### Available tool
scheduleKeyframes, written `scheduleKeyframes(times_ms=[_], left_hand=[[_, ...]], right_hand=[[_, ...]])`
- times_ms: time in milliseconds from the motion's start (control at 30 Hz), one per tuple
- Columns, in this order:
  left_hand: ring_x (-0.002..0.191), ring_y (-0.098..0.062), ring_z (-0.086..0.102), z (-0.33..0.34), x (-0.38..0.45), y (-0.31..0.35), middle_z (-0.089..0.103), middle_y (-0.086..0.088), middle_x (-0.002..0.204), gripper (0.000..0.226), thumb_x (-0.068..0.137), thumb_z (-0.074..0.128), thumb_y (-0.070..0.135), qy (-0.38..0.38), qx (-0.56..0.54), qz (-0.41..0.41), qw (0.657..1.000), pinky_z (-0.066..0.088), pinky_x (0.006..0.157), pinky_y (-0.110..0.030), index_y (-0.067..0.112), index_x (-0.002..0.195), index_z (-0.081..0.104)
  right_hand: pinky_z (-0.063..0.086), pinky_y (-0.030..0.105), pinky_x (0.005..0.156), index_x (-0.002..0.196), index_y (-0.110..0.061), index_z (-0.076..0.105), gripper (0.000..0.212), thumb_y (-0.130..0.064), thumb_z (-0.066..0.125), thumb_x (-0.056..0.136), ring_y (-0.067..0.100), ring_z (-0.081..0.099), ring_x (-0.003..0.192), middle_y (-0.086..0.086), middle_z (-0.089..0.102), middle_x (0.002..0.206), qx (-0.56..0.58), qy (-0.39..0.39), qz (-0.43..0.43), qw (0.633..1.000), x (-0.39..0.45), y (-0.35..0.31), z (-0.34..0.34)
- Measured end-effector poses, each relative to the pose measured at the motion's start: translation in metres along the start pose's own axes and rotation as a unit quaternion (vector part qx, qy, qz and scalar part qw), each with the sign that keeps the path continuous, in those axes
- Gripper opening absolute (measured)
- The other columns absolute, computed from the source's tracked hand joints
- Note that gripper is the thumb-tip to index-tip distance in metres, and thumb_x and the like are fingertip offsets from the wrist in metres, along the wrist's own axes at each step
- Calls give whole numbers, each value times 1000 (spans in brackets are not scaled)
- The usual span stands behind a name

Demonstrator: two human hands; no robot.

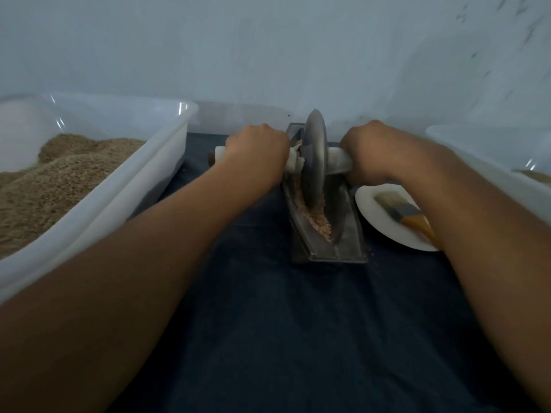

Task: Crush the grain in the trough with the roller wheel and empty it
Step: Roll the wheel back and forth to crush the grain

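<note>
A grey metal roller wheel (314,158) stands upright in a narrow boat-shaped metal trough (325,242) on the dark cloth. Pale crushed grain (320,223) lies along the trough's groove, in front of the wheel. A white-wrapped axle handle runs through the wheel. My left hand (258,150) grips the handle's left side, my right hand (369,150) grips its right side. The wheel sits toward the far half of the trough.
A large translucent tub (143,186) heaped with brown grain stands at the left. Right of the trough, a white plate (384,219) carries a brush (402,211) with a wooden handle. Another translucent tub (507,162) is at the far right. A pale wall rises behind.
</note>
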State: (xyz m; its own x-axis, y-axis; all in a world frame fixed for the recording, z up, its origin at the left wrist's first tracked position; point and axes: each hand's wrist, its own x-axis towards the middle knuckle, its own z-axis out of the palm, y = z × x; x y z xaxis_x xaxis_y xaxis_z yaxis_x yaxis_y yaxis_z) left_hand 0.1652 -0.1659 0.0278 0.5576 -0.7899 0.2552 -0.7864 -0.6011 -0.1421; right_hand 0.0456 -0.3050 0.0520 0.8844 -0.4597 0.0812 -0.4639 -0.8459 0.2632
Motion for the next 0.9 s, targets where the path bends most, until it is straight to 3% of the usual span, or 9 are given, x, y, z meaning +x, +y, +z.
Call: scheduleKeyframes(times_ms=[100,233,433,500,567,667,800,900], left_hand=[[76,-25,52,-10,-6,2,42,-5,73,27,81,69,17,-59,23,13,998,46,68,-38,11,73,44],[66,-21,48,-30,-18,12,43,-3,67,44,78,79,32,-130,76,28,988,48,70,-35,14,63,42],[59,-15,42,-39,-19,19,47,-2,72,46,82,76,41,-200,105,51,973,43,73,-34,18,64,41],[58,-13,40,-37,-18,17,46,0,71,46,82,76,40,-193,95,57,975,41,68,-31,20,64,39],[56,-11,40,-35,-17,15,46,1,69,45,80,77,39,-178,87,55,979,40,60,-28,21,63,39],[53,-13,40,-29,-15,11,45,0,65,45,76,80,35,-143,76,36,986,41,63,-31,17,61,41],[61,-16,43,-14,-6,3,39,1,66,30,80,70,27,-54,42,41,997,40,63,-33,17,68,44],[75,-22,49,-4,1,-2,38,1,71,27,85,63,22,-25,19,33,999,43,66,-35,19,74,39]], right_hand=[[41,26,50,75,-20,64,26,-37,84,72,17,60,64,2,64,72,-28,-75,6,997,-9,-5,-13],[41,24,49,77,-22,75,16,-36,82,74,8,64,62,-8,70,66,-36,-147,-4,989,-19,-8,-25],[57,31,80,85,-22,78,17,-32,81,72,7,70,74,-12,74,69,-14,-202,-21,979,-26,-5,-32],[57,31,78,86,-21,77,16,-31,81,73,6,70,73,-14,73,67,0,-203,-24,979,-24,-4,-30],[50,25,62,87,-21,76,15,-29,80,75,3,68,68,-14,72,65,17,-199,-21,980,-21,-3,-27],[40,23,50,90,-20,75,18,-33,79,77,6,62,64,-8,70,73,-3,-165,-18,986,-16,-3,-22],[47,28,59,87,-17,66,27,-37,80,74,17,58,67,0,63,80,-20,-88,0,996,-3,-2,-8],[44,36,69,106,-21,60,30,-28,73,80,27,57,83,5,60,95,24,8,34,999,7,2,9]])
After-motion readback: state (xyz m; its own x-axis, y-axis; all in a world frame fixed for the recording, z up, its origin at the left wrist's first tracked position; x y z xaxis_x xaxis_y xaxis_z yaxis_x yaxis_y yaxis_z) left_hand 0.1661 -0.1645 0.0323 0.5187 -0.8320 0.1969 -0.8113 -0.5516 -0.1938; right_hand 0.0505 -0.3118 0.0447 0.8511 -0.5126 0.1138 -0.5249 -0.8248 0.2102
